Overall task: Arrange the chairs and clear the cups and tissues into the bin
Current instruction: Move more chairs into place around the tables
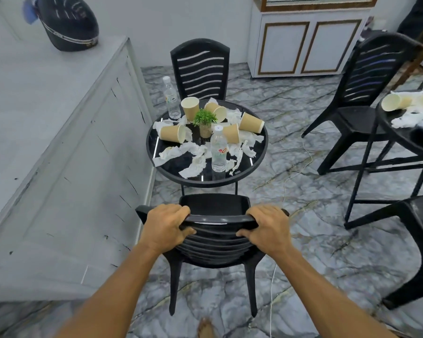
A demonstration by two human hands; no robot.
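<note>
Black plastic chair with slatted back (215, 242): stands on the grey marble-patterned floor (303, 215), its seat facing the round black glass-topped table (259, 157) and close to the table's near edge.
Left hand (165, 228): clenched over the left end of that chair's top rail, fingers curled over the front, thumb on the slats.
Right hand (266, 228): grasping the right end of the same rail in the same way.
Tan paper cups (173, 133): five on the round table; one stands upright at the far side, the others lie tipped on their sides around a small green potted plant (205, 118) at the centre.
Crumpled white tissues (195, 162): scattered over the tabletop among the cups, several hanging over the near and left rim.
Clear plastic water bottles (218, 150): two upright on the table, one near the front, one at the far left edge.
Second black slatted chair (200, 69): beyond the table, facing it.
Right side: another black table (401, 132) carrying a tipped cup and tissues, with two more black chairs beside it.
</note>
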